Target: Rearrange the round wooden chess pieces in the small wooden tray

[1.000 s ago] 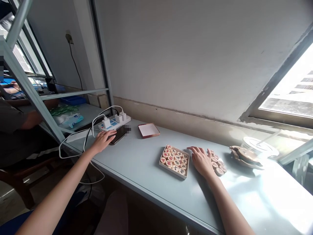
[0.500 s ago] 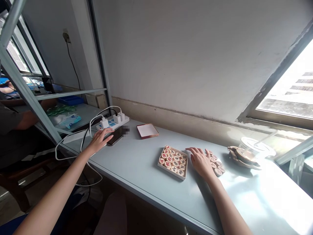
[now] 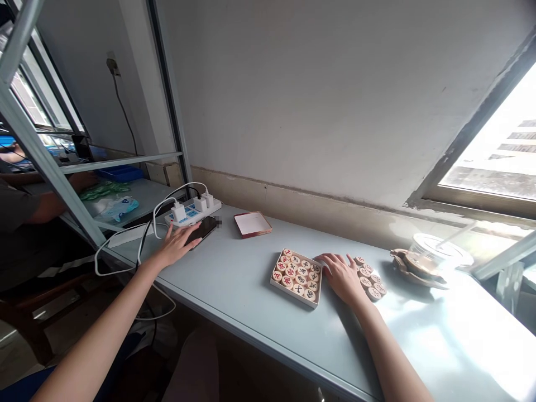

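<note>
Wooden discs (image 3: pixel 371 279) half hidden under right hand (image 3: pixel 342 274).

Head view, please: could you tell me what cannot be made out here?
- Phone screen: partly under the left hand; a blurred patch sits at its far end.
- Loose pieces: some lie under the right hand, so no count.
- Marks on the pieces in the box: too small to read.
- Cup: washed out by window glare.
- Person at left: cut off by the edge and the frame.
</note>
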`<state>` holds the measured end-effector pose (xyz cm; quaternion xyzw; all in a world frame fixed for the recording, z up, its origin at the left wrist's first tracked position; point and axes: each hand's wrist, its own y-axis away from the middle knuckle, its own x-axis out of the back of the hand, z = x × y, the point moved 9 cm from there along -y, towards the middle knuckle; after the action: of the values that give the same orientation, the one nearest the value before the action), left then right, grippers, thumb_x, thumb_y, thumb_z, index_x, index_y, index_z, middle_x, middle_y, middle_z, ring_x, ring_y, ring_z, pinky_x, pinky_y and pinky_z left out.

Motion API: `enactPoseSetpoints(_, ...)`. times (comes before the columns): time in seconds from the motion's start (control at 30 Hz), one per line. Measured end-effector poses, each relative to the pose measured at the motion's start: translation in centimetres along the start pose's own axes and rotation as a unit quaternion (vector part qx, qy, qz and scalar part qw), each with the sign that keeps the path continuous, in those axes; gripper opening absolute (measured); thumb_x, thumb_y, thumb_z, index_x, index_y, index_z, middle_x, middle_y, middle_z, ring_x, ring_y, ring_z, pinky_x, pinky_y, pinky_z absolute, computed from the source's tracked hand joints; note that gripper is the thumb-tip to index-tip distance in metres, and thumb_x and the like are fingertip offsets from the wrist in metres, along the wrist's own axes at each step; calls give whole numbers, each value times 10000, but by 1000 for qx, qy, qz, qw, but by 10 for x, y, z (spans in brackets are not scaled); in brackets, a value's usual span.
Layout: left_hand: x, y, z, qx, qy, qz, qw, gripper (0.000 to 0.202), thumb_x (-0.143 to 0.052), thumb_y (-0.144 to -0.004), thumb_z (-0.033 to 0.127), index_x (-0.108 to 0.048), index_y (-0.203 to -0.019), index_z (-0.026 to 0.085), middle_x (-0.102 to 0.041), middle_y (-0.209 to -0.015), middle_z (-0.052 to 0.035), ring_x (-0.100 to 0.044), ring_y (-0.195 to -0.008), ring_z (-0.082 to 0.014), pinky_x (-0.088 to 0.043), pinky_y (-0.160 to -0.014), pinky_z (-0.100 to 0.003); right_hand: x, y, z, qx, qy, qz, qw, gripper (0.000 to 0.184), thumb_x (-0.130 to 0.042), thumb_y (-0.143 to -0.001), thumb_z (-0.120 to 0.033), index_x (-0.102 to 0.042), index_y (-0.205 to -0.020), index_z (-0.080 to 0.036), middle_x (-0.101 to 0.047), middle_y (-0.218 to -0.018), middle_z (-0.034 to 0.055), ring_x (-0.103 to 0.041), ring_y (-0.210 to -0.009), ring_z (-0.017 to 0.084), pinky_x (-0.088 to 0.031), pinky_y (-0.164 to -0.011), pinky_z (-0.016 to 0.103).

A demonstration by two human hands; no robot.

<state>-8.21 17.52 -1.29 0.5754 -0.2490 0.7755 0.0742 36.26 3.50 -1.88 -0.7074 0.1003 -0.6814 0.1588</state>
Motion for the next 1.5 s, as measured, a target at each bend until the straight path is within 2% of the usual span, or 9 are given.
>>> enactPoseSetpoints(0.13,21,6,7,15,2,99,995,555,-265,-910,554,-302,-1395,287,-439,-1382,-85,-298,-1329,-289,75,-1085,-584,2,0,-1,6,10,7,1000,387,-324,-858,-112,-583,-1120,-232,-617,-1133,46,-525,-1079,233,-206,-1029,544)
enactPoseSetpoints(0.33,33,15,13,-9,1,125,992,494,-262,-919,527,-389,-1327,279,-484,-1341,-68,-373,-1276,-269,5,-1108,-553,6,0,0,10,23,42,999,389,-296,-870,-109,-598,-1088,-222,-648,-1069,47,-557,-1023,222,-243,-1015,504)
enactPoseSetpoints(0.8,11,11,-2,-6,20,31,999,475,-294,-916,531,-427,-1299,283,-525,-1324,-22,-423,-1248,-231,-63,-1122,-489,-1,-2,-3,32,-4,24,999,374,-290,-879,-123,-602,-1060,-226,-635,-1087,49,-585,-966,197,-320,-958,427)
enactPoseSetpoints(0.93,7,10,-5,-1,13,27,1000,520,-300,-905,555,-385,-1350,302,-464,-1377,-40,-348,-1307,-262,-91,-1115,-504,-2,-2,-4,32,-5,9,999,373,-296,-877,-116,-599,-1067,-220,-625,-1107,51,-580,-971,204,-349,-929,419)
enactPoseSetpoints(1.07,0,10,-3,-14,13,5,1000,488,-307,-905,550,-420,-1322,323,-507,-1334,-38,-388,-1278,-259,21,-1118,-527,-1,-2,-4,32,-7,15,999,376,-303,-871,-99,-600,-1071,-211,-625,-1104,51,-580,-977,205,-345,-944,429)
enactPoseSetpoints(1.2,17,9,4,-9,21,63,998,485,-323,-907,528,-389,-1331,301,-486,-1346,-42,-400,-1263,-256,-63,-1121,-512,2,-1,-7,27,-18,16,999,421,-289,-850,-51,-597,-1090,-209,-633,-1087,43,-579,-980,198,-329,-967,430)
enactPoseSetpoints(1.3,29,2,23,-24,55,120,991,461,-295,-921,499,-426,-1289,256,-456,-1357,-61,-364,-1282,-249,-211,-1095,-450,12,-3,-14,18,-40,37,998,486,-283,-812,-4,-584,-1123,-224,-630,-1093,32,-562,-1001,191,-346,-947,408)
enactPoseSetpoints(1.37,23,-10,47,-44,99,123,987,445,-276,-928,485,-463,-1246,235,-460,-1339,-70,-368,-1276,-237,-262,-1077,-417,20,-4,-22,9,-64,55,996,489,-291,-810,-4,-574,-1142,-227,-620,-1108,35,-549,-1009,188,-379,-906,378)
enactPoseSetpoints(1.5,-24,-51,131,-105,204,27,973,445,-357,-904,483,-464,-1238,208,-479,-1304,-92,-396,-1250,-228,-293,-1072,-392,24,-6,-49,30,-108,27,993,382,-366,-863,-91,-565,-1158,-228,-601,-1138,47,-530,-1029,191,-426,-857,345)
